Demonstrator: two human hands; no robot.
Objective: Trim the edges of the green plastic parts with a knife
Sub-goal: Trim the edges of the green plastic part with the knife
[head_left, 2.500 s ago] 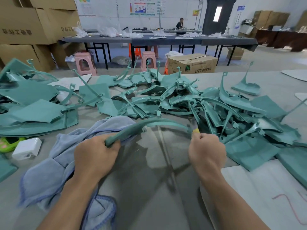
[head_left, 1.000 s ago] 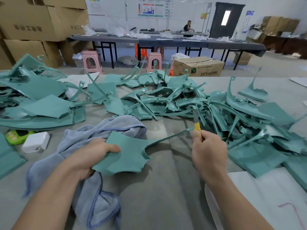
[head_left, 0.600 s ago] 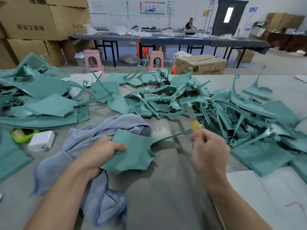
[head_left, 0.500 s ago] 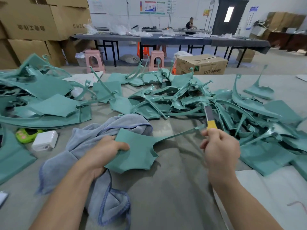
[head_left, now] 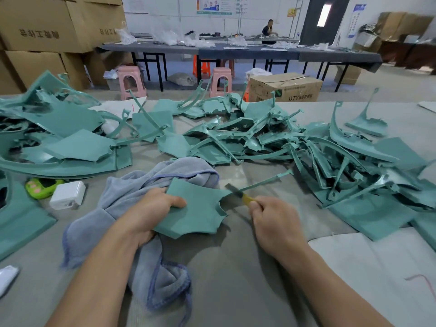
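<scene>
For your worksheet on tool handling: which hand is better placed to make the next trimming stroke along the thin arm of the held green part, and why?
The right hand: it already grips the knife, blade at the arm's base. The left hand holds the green part.

One head-worn wide-angle view looks forward and down, close over the table [head_left: 236, 267] filling the lower frame. The room's far wall runs along the top edge

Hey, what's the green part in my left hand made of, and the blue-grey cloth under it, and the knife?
Green part: looks like moulded plastic, matte and smooth, with a thin stiff arm.
Cloth: apparently microfibre towelling; soft folds, fuzzy nap, stitched blue hem.
Knife: grey blade, probably metal, on a yellow handle, likely plastic; it is blurred.
</scene>
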